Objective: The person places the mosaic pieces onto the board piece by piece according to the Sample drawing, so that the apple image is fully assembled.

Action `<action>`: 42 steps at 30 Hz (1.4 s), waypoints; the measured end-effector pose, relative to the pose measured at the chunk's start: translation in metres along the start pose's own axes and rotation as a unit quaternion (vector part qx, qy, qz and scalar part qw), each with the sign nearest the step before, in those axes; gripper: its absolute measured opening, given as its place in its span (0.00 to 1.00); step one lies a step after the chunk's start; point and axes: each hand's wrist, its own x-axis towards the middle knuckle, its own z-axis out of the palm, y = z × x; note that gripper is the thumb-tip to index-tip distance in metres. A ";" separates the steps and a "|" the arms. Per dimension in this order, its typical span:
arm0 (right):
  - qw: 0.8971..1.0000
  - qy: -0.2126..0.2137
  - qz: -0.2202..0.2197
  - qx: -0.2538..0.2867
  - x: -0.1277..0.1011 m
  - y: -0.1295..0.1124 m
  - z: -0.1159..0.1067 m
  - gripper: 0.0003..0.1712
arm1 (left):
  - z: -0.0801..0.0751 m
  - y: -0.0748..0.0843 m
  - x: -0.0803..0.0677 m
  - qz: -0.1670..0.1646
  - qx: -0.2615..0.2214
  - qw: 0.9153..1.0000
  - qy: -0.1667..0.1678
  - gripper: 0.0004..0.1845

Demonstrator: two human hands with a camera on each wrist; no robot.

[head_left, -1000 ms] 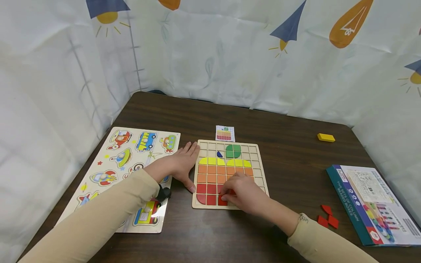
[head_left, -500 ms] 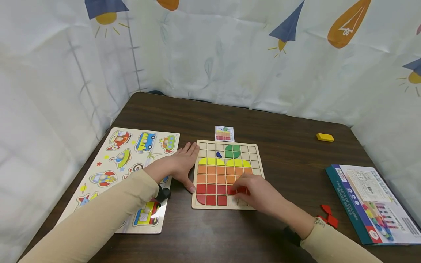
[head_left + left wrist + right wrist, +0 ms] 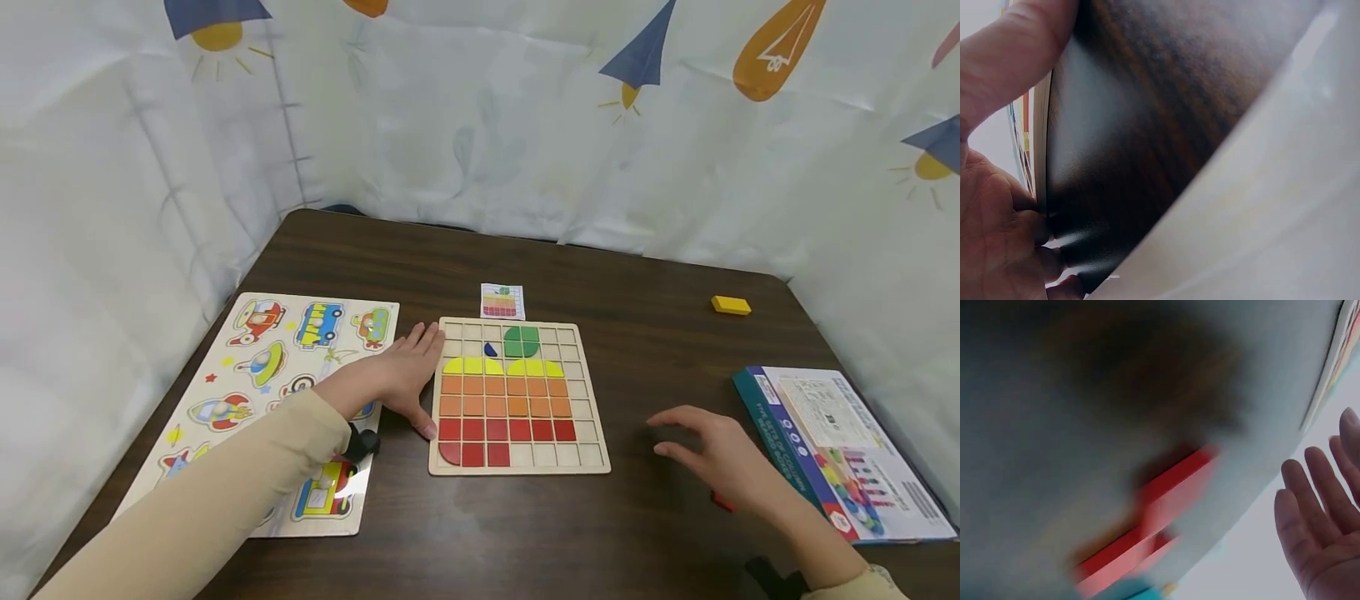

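Observation:
Fingers spread, my left hand (image 3: 401, 379) lies along the left edge of a square wooden grid board (image 3: 592, 458). Green, yellow, orange and red tiles fill many of its squares, with one small dark blue piece (image 3: 491, 349) near the top. The bottom row has a rounded red tile (image 3: 450, 452) and two red squares at its left end. Off to the right of the board, my right hand (image 3: 723, 458) is over the table with nothing between its relaxed fingers. Loose red tiles (image 3: 1175, 487) lie beneath it, mostly hidden in the head view.
A small pattern card (image 3: 502, 302) lies behind the board. The picture puzzle board (image 3: 352, 308) with vehicle pieces is under my left forearm. On the right lies a flat box (image 3: 847, 450), and farther back a yellow block (image 3: 731, 305).
My right hand has left the board and moved right to the loose red tiles. The second-lowest row now shows red tiles where the hand was. My left hand keeps its place.

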 end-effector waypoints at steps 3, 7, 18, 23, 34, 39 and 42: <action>0.999 -0.006 0.046 0.011 -0.014 0.021 -0.008 0.20 | -0.001 -0.002 -0.002 -0.003 -0.001 1.000 0.002 0.78; 0.997 0.001 0.081 -0.006 -0.029 0.043 -0.014 0.22 | -0.001 -0.005 -0.004 -0.004 -0.003 1.000 0.007 0.78; 0.994 -0.033 0.079 -0.062 -0.050 0.069 -0.013 0.25 | 0.000 -0.008 -0.005 0.001 -0.010 1.000 0.010 0.77; 0.994 -0.029 0.074 -0.073 -0.051 0.071 -0.012 0.21 | 0.001 -0.007 -0.005 0.002 -0.010 1.000 0.010 0.77; 0.987 -0.064 0.128 -0.066 -0.057 0.080 -0.013 0.25 | 0.000 -0.003 -0.002 0.005 -0.009 1.000 0.004 0.78; 0.987 -0.062 0.136 -0.067 -0.060 0.079 -0.012 0.20 | 0.000 -0.002 0.000 0.009 -0.008 1.000 0.003 0.77; 0.986 -0.057 0.140 -0.064 -0.061 0.078 -0.010 0.19 | 0.000 -0.001 0.000 0.009 -0.008 1.000 0.001 0.77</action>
